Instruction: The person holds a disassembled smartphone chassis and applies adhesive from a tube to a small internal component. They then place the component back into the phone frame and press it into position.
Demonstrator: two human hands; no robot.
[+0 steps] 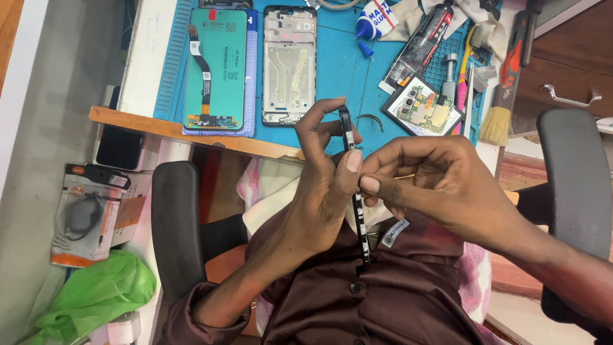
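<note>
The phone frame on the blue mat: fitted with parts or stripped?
Stripped. The phone frame lies flat on the blue mat with its bare inner shell showing; the circuit board sits apart.

bench mat: crowded. green phone screen (216,67) far left, bare phone frame (289,64) just beside it, circuit board (423,106) right.
far right edge: glue tube (421,45), screwdriver (450,73), brush (501,96) packed close, no gap to pass.
open patch: bare blue mat (345,70) between frame and board, only a small curved wire (369,120) there.
near: left hand (322,185) and right hand (434,182) fill the centre around the thin black strip (356,191).
sides: chair armrests (175,223) hem both elbows.
</note>
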